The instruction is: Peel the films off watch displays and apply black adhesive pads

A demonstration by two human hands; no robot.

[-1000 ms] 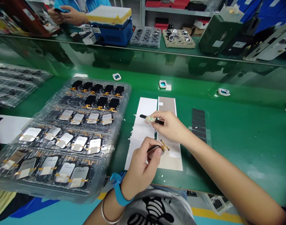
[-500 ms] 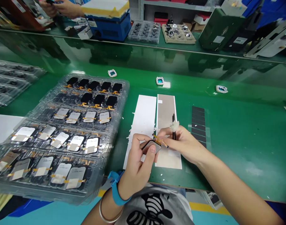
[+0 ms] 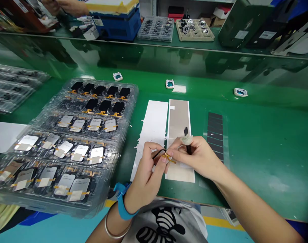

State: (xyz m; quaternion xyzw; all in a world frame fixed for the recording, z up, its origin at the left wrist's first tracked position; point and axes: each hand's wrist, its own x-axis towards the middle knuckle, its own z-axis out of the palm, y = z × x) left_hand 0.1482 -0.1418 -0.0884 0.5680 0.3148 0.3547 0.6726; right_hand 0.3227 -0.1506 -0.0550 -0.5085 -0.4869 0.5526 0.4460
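Held in the left hand above the bench, the black-edged panel is best steadied by its rim, while its orange ribbon should be handled only lightly by the right hand, in which the black tool is also gripped.

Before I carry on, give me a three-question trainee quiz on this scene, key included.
1. Which tool is in the right hand?
A) scissors
B) black stick
C) hammer
2. True or false: the plastic tray sits to the left of the white paper strip.
3. How many small white frames lie toward the back of the green bench?
Key: 1. B; 2. True; 3. Three.
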